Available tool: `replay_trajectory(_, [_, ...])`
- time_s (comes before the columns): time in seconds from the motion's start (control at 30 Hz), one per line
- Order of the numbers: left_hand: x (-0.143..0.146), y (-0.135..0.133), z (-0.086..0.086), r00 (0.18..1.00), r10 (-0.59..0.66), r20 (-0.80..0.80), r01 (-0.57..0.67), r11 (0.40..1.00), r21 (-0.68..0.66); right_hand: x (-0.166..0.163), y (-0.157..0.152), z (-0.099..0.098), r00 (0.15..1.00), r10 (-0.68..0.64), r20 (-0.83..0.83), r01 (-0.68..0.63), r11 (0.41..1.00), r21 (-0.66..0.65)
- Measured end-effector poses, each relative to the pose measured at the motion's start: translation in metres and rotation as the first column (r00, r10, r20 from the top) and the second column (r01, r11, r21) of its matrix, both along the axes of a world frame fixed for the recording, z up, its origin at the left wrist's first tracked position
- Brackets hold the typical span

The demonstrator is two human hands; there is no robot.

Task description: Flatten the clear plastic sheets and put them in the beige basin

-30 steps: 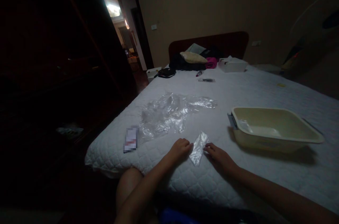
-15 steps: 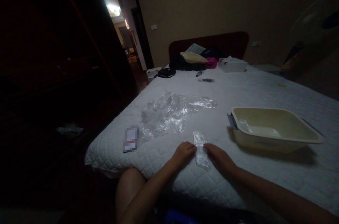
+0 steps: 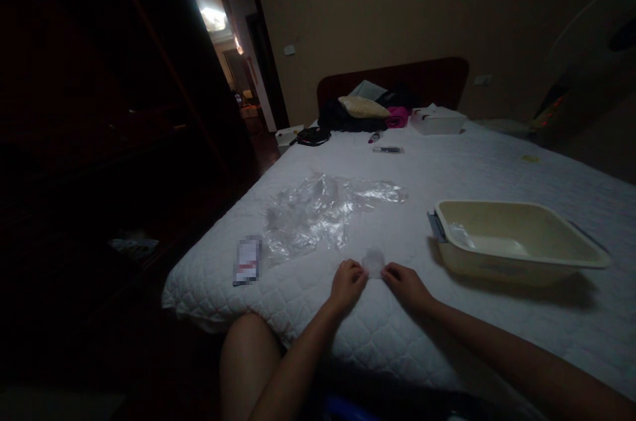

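A small clear plastic bag [image 3: 373, 263], folded short, lies on the white quilted bed cover [image 3: 368, 335] in front of me. My left hand [image 3: 348, 280] pinches its left edge with fingers closed. Its right edge is between the thumb and fingers of my right hand [image 3: 405, 283]. Beyond my hands spread several crumpled clear plastic bags [image 3: 318, 215]. Right of my right hand stands a cream plastic basin [image 3: 517, 262], with some clear plastic inside at its left end.
A phone-like flat object [image 3: 247, 260], blurred out, lies at the left edge of the bed. Farther back are a dark packaged item [image 3: 388, 150], a white box [image 3: 438, 121], a black pouch [image 3: 313, 136] and piled clothes [image 3: 352, 117] by the headboard [image 3: 442, 79].
The near half of the plastic bag has been folded up and away from me, so the long strip is now a short piece. Both hands have closed on its sides.
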State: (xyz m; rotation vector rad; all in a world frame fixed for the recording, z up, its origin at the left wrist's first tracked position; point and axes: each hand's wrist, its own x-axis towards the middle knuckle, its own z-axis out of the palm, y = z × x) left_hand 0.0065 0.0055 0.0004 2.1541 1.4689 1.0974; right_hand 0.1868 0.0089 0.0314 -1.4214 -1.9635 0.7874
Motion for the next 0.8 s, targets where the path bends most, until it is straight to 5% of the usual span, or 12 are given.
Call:
replay_trajectory(0.43, [0.018,0.008,-0.004,0.952,0.196,-0.235,-0.194,0.980,0.030,-0.001,0.008,0.000,0.995,-0.063,0.074,0.064,0.998,-0.011])
replay_trajectory(0.8, [0.025,0.008,-0.001,0.913,0.251,-0.321,-0.242,0.968,0.069,0.000,0.009,-0.004,0.982,-0.136,0.128,0.140,0.990,-0.024])
